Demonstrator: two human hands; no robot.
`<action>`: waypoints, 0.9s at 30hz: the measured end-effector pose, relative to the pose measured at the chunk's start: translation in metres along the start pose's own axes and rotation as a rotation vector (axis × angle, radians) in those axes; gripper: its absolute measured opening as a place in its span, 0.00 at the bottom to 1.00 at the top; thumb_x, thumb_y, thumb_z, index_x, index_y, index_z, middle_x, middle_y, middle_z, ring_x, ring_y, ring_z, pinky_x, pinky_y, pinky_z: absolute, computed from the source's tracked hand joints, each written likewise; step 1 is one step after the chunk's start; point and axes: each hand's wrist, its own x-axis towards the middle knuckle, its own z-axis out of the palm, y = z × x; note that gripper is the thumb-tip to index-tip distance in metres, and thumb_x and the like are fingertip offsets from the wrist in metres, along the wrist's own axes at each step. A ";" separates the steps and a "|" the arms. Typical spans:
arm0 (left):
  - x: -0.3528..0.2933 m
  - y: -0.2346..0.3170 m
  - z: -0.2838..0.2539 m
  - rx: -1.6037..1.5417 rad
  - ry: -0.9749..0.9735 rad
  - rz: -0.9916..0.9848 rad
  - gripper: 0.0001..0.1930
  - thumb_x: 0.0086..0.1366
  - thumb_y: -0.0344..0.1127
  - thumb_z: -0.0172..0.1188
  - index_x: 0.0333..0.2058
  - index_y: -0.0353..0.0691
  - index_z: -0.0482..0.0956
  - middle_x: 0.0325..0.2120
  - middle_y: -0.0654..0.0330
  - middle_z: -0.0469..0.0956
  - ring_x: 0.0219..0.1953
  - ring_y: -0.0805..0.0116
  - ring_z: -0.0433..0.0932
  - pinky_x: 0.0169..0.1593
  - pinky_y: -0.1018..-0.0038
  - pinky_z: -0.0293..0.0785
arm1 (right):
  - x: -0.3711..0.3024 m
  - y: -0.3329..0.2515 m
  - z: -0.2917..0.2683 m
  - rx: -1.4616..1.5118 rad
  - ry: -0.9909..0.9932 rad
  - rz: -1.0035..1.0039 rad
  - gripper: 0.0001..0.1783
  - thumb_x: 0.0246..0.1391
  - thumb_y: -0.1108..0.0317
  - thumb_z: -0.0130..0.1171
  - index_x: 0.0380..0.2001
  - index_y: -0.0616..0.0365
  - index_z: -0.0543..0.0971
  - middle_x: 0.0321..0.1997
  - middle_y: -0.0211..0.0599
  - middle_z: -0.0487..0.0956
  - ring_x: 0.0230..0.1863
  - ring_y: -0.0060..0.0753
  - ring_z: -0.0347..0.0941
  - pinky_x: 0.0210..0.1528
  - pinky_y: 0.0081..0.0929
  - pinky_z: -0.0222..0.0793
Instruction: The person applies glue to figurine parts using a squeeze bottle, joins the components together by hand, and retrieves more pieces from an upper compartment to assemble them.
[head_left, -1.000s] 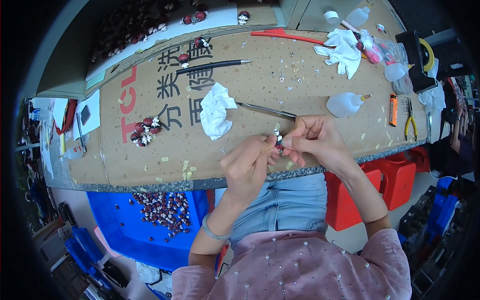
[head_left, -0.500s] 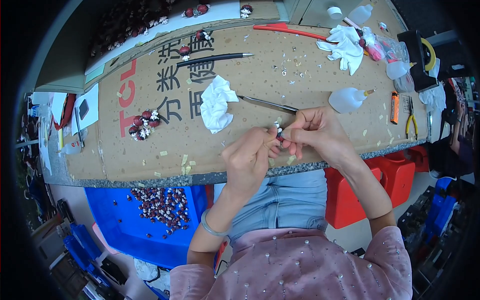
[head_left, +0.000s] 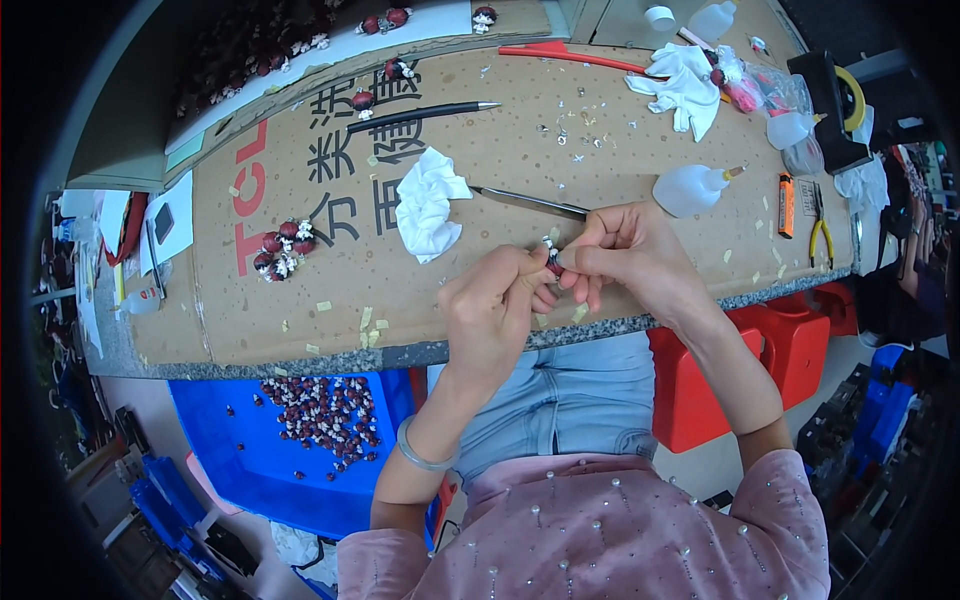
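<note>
Between my two hands, just above the table's near edge, is a small figurine point(head_left: 551, 258) with a dark red head and white parts. My left hand point(head_left: 497, 295) pinches it from the left. From the right, the thumb and fingers of my right hand point(head_left: 622, 257) close on the same figurine; fingertips hide much of it. Beyond the hands lies a dark slim pointed tool point(head_left: 530, 201), its tip near a crumpled white cloth point(head_left: 430, 205). A cluster of similar figurines point(head_left: 285, 248) rests on the cardboard to the left.
Cardboard point(head_left: 330, 270) covers the table. A blue bin point(head_left: 215, 440) of figurines stands below its edge at left. On the right are a squeeze bottle point(head_left: 690, 190), an orange box point(head_left: 786, 205), yellow-handled pliers point(head_left: 821, 235) and a tape dispenser point(head_left: 835, 110). A black pen point(head_left: 425, 115) lies farther back.
The whole view has shifted slightly, so the table things sit a little to the left. Both hands keep their hold on the figurine, with only small finger movement.
</note>
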 end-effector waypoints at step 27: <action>0.000 0.000 -0.003 0.022 -0.055 0.100 0.07 0.58 0.15 0.50 0.32 0.26 0.77 0.23 0.54 0.76 0.21 0.72 0.77 0.22 0.79 0.74 | -0.008 0.006 0.002 0.065 0.013 -0.037 0.03 0.47 0.80 0.56 0.22 0.68 0.74 0.22 0.43 0.79 0.18 0.25 0.74 0.21 0.19 0.71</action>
